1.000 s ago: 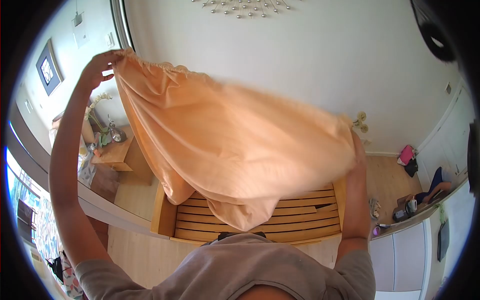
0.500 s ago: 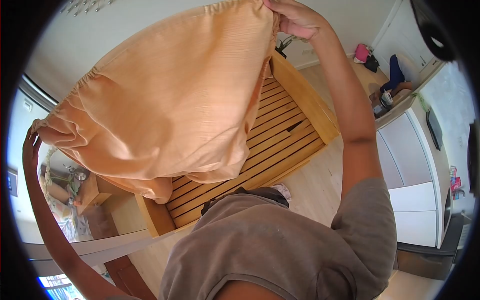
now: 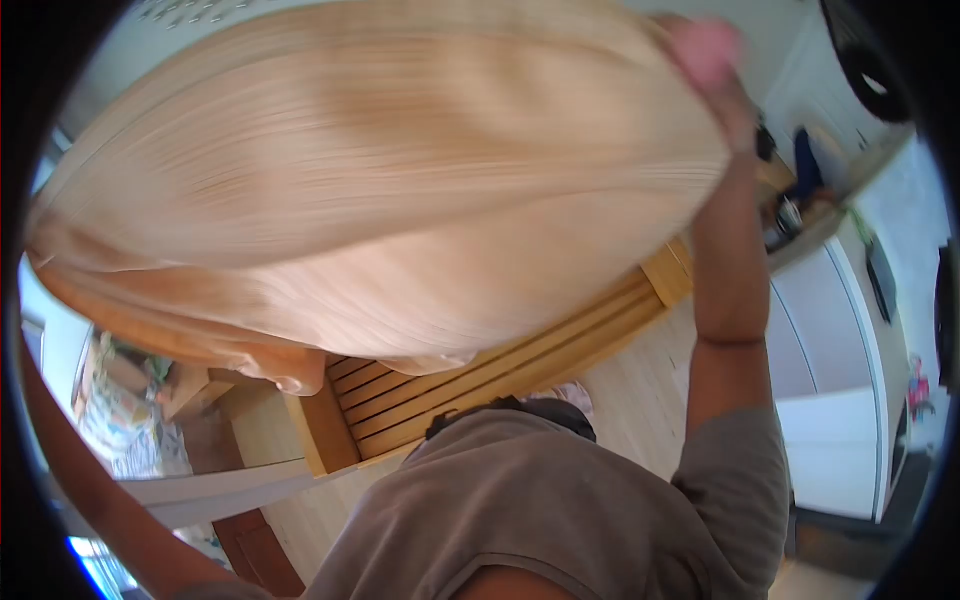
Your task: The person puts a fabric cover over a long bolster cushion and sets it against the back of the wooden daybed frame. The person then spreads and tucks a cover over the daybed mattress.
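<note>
Slats (image 3: 520,355) beneath cloth (image 3: 380,200), right hand (image 3: 708,65) high

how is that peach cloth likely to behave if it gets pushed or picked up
The peach cloth is probably floppy: its lower edge sags in loose folds above the slatted wooden frame. It looks light for its size, since it billows wide in the air. A push would likely just crumple it, given those soft folds.

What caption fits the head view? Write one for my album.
Motion-blurred peach cloth spread wide above a slatted wooden frame, the right arm raised.
</note>
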A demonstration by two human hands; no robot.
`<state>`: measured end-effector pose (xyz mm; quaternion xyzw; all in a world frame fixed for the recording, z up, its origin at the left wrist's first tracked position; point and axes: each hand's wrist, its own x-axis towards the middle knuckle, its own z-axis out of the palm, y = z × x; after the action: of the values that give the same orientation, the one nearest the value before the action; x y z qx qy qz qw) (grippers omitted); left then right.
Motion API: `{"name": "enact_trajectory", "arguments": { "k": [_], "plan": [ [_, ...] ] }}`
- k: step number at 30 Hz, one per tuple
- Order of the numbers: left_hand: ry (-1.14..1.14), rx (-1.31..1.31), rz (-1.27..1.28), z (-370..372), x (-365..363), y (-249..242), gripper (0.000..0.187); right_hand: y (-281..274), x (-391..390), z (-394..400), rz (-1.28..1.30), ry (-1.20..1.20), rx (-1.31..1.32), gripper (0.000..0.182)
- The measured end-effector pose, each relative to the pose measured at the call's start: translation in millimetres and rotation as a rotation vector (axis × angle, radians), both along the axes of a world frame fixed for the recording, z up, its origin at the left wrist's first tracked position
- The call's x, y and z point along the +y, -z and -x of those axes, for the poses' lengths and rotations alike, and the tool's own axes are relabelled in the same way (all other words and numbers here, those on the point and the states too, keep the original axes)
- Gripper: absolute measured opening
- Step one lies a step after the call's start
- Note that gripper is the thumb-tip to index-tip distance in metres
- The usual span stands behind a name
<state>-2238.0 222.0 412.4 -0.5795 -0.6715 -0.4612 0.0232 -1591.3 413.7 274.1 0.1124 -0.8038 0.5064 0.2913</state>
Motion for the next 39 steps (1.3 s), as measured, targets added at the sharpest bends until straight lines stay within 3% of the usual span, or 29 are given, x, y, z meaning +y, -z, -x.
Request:
{"name": "enact_trajectory", "arguments": {
  "k": [2, 4, 6, 7, 9, 10, 12, 13, 14, 16, 17, 19, 21, 24, 28, 31, 33, 35, 37, 39],
  "plan": [
    [0.044, 0.027, 0.006, -19, -3, 6, 0.025, 3, 13, -19, 0.186, 0.016, 0.205, 0.043],
    [0.128, 0.093, 0.025, -41, -2, 24, 0.025, 35, 55, -57, 0.580, 0.476, 0.548, 0.044],
    [0.297, 0.225, 0.016, -74, -11, 47, 0.026, 42, 76, -86, 0.518, 0.082, 0.578, 0.045],
    [0.442, 0.225, -0.021, -92, -14, 63, 0.026, 37, 83, -95, 0.497, 0.067, 0.587, 0.045],
    [1.113, -0.498, -0.228, -172, -14, 83, 0.024, 28, 92, -105, 0.269, -0.240, 0.529, 0.046],
    [1.220, -0.559, -0.219, -184, -15, 94, 0.025, 23, 94, -96, 0.254, -0.248, 0.535, 0.046],
    [1.070, -0.542, -0.057, -190, -17, 119, 0.027, 17, 94, -57, 0.144, 0.483, 0.646, 0.042],
    [0.867, -0.489, 0.088, -188, -9, 137, 0.028, 16, 99, -44, 0.084, 0.848, 0.678, 0.039],
    [0.625, -0.384, 0.275, -187, 4, 164, 0.028, 24, 141, -35, -0.203, 0.949, 0.522, 0.037],
    [0.296, -0.104, 0.647, -203, 30, 241, 0.030, 23, 151, 8, -0.045, 0.980, 0.153, 0.035],
    [0.321, -0.110, 0.702, -220, 36, 282, 0.031, 25, 149, 41, 0.391, 0.899, -0.041, 0.035],
    [0.521, -0.300, 0.648, -280, 41, 324, 0.033, 68, 125, 64, 0.050, 0.923, -0.239, 0.037],
    [0.652, -0.411, 0.622, -327, 41, 339, 0.034, 108, 96, 74, 0.423, 0.280, -0.274, 0.044],
    [0.680, -0.422, 0.627, -344, 44, 344, 0.037, 116, 15, 97, 0.426, 0.101, -0.452, 0.041],
    [0.622, -0.386, 0.687, -325, 45, 341, 0.040, 111, -41, 106, 0.469, 0.474, -0.436, 0.034],
    [0.532, -0.357, 0.748, -301, 38, 343, 0.042, 104, -4, 104, 0.461, 0.399, -0.473, 0.023],
    [0.458, -0.330, 0.802, -284, 32, 347, 0.044, 87, 14, 89, 0.429, 0.682, -0.109, 0.014],
    [0.388, -0.318, 0.861, -271, 30, 352, 0.046, 61, 28, 73, 0.179, 0.689, -0.015, 0.014],
    [0.317, -0.400, 0.884, -261, 30, 353, 0.047, 41, 20, 73, 0.064, 0.744, 0.026, 0.014],
    [0.289, -0.763, 0.784, -251, 32, 341, 0.049, 27, 8, 81, -0.043, 0.802, 0.072, 0.015]
  ]
}}
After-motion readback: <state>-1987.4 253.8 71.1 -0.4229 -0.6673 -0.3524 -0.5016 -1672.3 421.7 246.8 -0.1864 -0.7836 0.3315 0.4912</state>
